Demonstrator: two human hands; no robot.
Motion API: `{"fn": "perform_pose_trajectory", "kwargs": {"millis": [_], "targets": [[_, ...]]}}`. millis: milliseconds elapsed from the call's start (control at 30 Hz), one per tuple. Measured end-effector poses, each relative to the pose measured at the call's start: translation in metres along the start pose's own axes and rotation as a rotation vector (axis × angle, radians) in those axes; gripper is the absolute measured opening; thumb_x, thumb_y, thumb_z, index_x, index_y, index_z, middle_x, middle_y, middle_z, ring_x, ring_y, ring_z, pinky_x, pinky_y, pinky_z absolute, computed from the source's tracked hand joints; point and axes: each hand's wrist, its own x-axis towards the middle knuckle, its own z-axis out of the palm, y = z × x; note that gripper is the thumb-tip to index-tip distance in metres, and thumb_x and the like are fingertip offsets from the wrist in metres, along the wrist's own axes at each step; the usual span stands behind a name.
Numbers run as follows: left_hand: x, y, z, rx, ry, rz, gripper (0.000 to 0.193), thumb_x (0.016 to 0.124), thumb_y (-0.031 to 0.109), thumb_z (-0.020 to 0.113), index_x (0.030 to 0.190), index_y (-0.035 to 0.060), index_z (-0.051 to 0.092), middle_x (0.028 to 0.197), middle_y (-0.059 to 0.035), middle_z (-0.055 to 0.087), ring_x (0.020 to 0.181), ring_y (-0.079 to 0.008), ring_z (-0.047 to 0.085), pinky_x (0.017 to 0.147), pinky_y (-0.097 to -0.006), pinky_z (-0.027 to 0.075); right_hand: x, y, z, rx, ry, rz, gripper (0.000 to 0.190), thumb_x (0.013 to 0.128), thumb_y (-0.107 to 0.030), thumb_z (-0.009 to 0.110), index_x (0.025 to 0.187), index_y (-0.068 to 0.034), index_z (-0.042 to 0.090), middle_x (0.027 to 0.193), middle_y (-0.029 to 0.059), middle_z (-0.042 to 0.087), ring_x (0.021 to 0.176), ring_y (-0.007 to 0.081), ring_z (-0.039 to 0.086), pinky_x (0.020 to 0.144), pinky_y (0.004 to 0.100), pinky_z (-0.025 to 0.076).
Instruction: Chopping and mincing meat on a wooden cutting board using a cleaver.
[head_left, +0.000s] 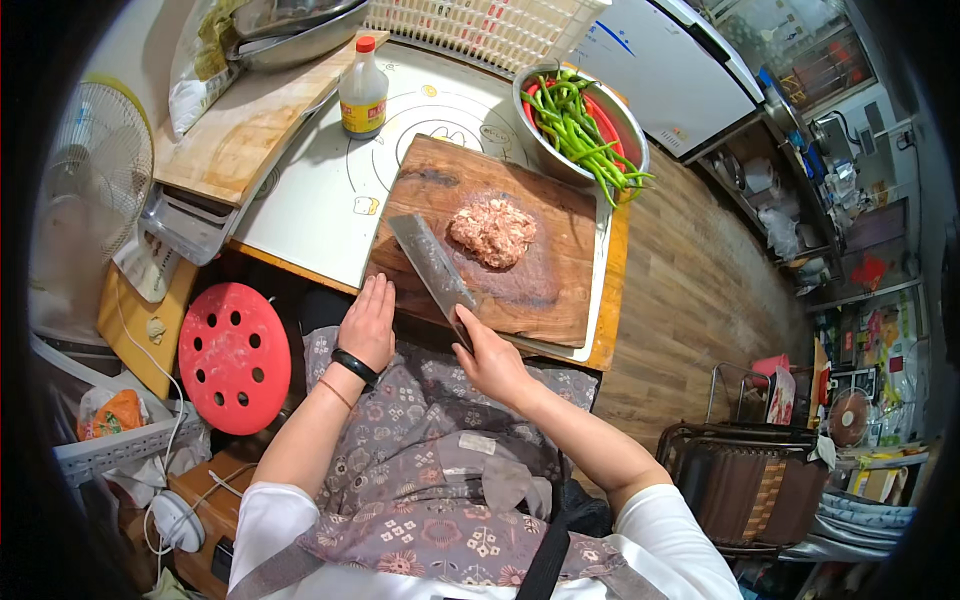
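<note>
A mound of minced meat (493, 232) lies on a dark wooden cutting board (559, 300), with a moist stain around it. My right hand (491, 358) grips a cleaver (431, 259) near its handle end; the wide blade extends up and left over the board, left of the meat. At the board's lower left edge is my left hand (370, 319), palm down with its fingers extended and close together, holding nothing. Whether its fingertips press on the board or only on the table's edge, I cannot tell.
A metal bowl (525, 142) of green and red peppers (574, 124) stands at the board's upper right. Behind the board is a bottle with a red cap (364, 94). A pale wooden board (225, 154) lies left; a red stool (234, 358) stands below the table's left edge.
</note>
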Motion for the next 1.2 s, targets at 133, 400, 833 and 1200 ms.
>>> {"fn": "perform_pose_trajectory", "kwargs": {"millis": [133,400,833,1200], "targets": [[-0.001,0.001,0.0,-0.006,-0.01,-0.017,0.06,0.072,0.001,0.054,0.13,-0.0062,0.04,0.136,-0.0232,0.039,0.127,-0.0358,0.038,0.105,-0.0388,0.034,0.025,0.019,0.01,-0.051,0.048,0.07,0.052,0.087,-0.018,0.054,0.134,-0.008,0.033,0.104,0.0256,0.059,0.09,0.0437,0.057,0.076,0.05,0.046],[0.0,0.001,-0.001,0.02,-0.004,0.02,0.062,0.069,0.001,0.054,0.129,-0.0089,0.04,0.135,-0.0255,0.04,0.127,-0.0368,0.038,0.107,-0.0388,0.032,0.014,0.044,-0.051,1.307,0.263,0.535,0.019,0.096,-0.022,0.046,0.111,-0.01,0.046,0.076,0.0024,0.054,0.053,0.0093,0.049,0.04,0.0222,0.041],[0.001,0.001,0.001,0.057,-0.016,0.01,0.061,0.071,0.001,0.054,0.13,-0.0074,0.039,0.136,-0.0246,0.039,0.127,-0.0371,0.038,0.106,-0.0401,0.033,-0.043,0.104,-0.053,1.083,0.444,0.614,0.02,0.098,-0.024,0.04,0.111,-0.009,0.041,0.07,0.0029,0.05,0.048,0.0098,0.05,0.038,0.0242,0.044],[0.036,0.034,-0.051,-0.608,0.005,-0.193,0.051,0.083,0.014,0.061,0.131,0.0012,0.046,0.122,-0.0183,0.055,0.106,-0.0245,0.058,0.091,-0.0302,0.045,-0.019,0.067,-0.071,-0.048,0.287,0.42,0.038,0.083,-0.023,0.063,0.113,0.0,0.056,0.109,0.0188,0.058,0.096,0.0313,0.06,0.079,0.0371,0.048]]}}
